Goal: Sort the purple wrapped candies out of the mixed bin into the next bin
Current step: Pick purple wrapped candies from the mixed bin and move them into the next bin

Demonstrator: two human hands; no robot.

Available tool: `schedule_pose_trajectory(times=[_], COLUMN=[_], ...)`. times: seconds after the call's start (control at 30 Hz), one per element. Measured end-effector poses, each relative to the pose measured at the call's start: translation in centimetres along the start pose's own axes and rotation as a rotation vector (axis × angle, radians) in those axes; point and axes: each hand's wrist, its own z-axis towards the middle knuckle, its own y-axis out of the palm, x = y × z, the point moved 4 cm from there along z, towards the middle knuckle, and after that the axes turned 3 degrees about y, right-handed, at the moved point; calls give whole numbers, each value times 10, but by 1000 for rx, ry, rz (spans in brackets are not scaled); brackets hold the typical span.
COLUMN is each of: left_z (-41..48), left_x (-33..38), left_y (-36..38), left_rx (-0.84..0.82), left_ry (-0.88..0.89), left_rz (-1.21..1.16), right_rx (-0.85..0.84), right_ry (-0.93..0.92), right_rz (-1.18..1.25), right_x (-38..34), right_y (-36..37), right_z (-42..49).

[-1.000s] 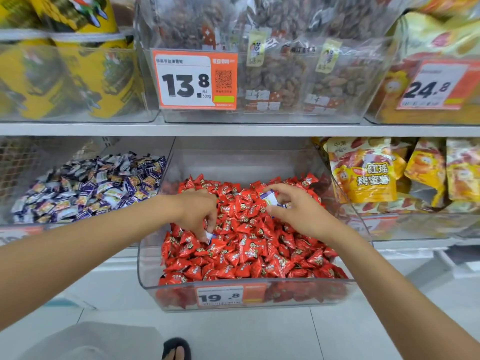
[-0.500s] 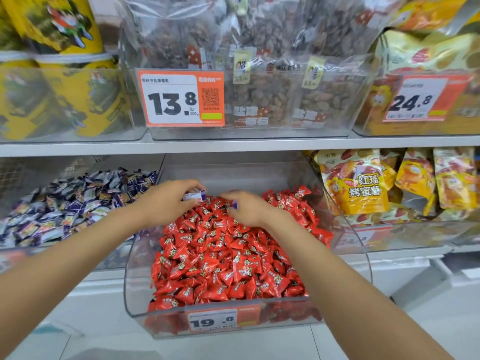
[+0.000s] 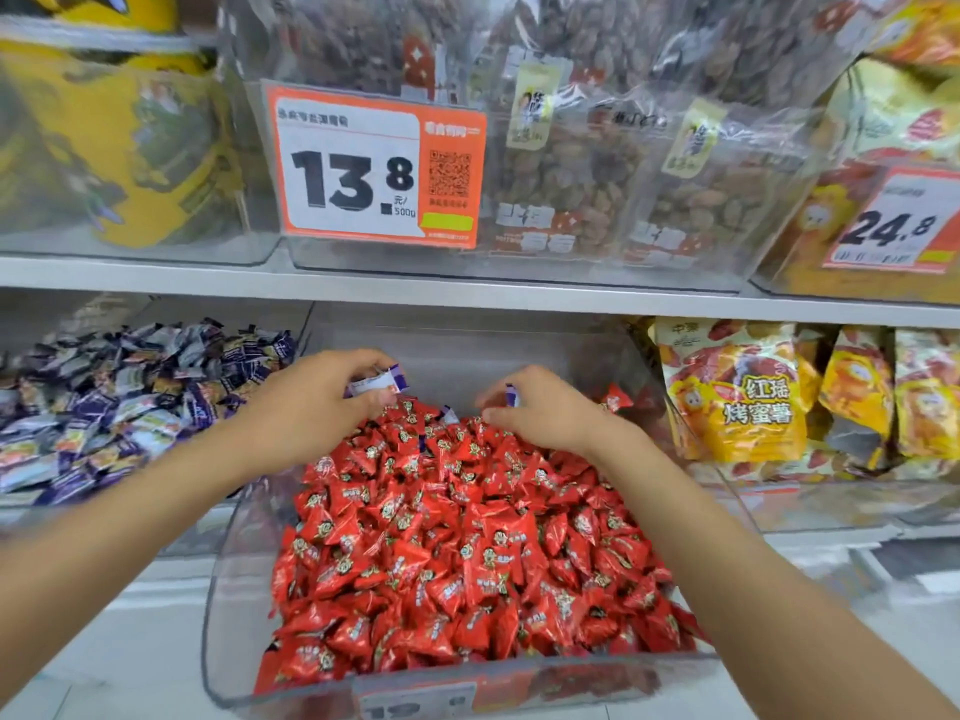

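A clear mixed bin holds a heap of red wrapped candies with a purple candy or two showing at the far end. My left hand hovers over the far left of this bin and pinches a purple and white wrapped candy. My right hand is at the far middle, fingers curled around another purple candy. To the left, the neighbouring bin is filled with purple wrapped candies.
A shelf edge runs just above the bins, with clear tubs of packed snacks and a 13.8 price tag on it. Yellow snack bags stand in the bin to the right. White floor lies below.
Both hands lifted purple candies from the red heap and moved toward the far end of the bin; the left hand shifted leftward. The camera came closer and lower.
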Motion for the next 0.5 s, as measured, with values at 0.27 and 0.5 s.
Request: schedule_pose_trajectory(times=[0.27, 0.5], left_z=[-1, -5], left_x=[1, 4], left_y=[-1, -3], left_rx=[43, 44], left_ry=[-10, -18], left_rz=[-71, -113], right_rx=[104, -26], right_ry=[222, 68], right_rz=[-73, 349], right_x=[-1, 9], right_y=[64, 72], right_z=[62, 56])
